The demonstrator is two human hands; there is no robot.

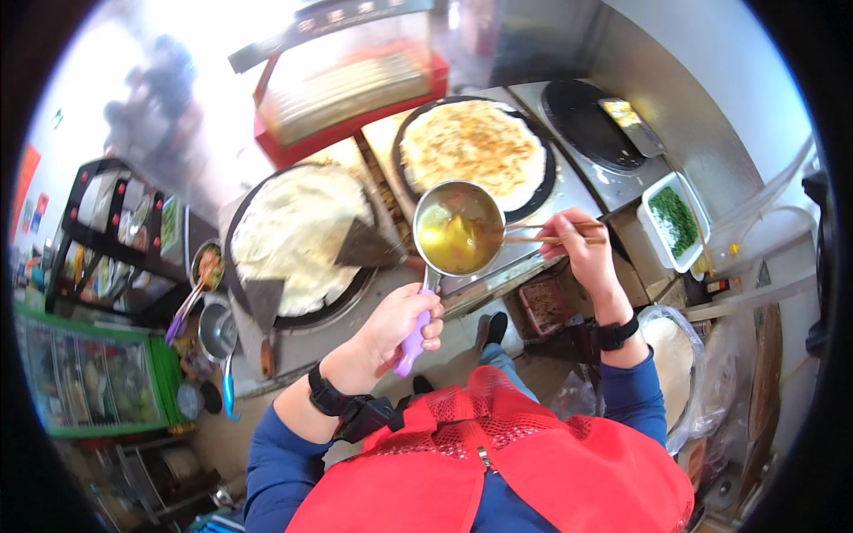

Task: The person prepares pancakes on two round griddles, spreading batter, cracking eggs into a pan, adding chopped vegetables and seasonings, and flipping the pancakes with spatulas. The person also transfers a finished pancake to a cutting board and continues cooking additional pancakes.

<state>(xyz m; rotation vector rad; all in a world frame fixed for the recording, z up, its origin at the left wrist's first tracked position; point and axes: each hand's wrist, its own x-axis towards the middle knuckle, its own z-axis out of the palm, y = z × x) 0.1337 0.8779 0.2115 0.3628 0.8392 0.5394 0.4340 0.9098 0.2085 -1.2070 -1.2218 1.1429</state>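
My left hand (403, 323) grips the purple handle of a small metal saucepan (426, 280), held up in front of the griddles. Inside it lies beaten egg (450, 243), yellow with some darker bits. Between the fingers of my right hand (580, 246) is a pair of wooden chopsticks (533, 233), their tips down in the egg. Behind the pan, a browned flatbread (473, 146) covers most of a round black griddle (548, 183). On the left griddle (236, 286) is a paler flatbread (293, 233), with a metal scraper (365, 245) resting on its right side and another scraper (263, 300) at its lower left.
A third griddle (580, 120) at the right carries a flat spatula (633, 126). Chopped greens (673, 220) fill a white tub (646, 233). A red-framed glass case (273, 140) stands behind. At the left are a blue-handled pan (216, 326) and a black rack (93, 226).
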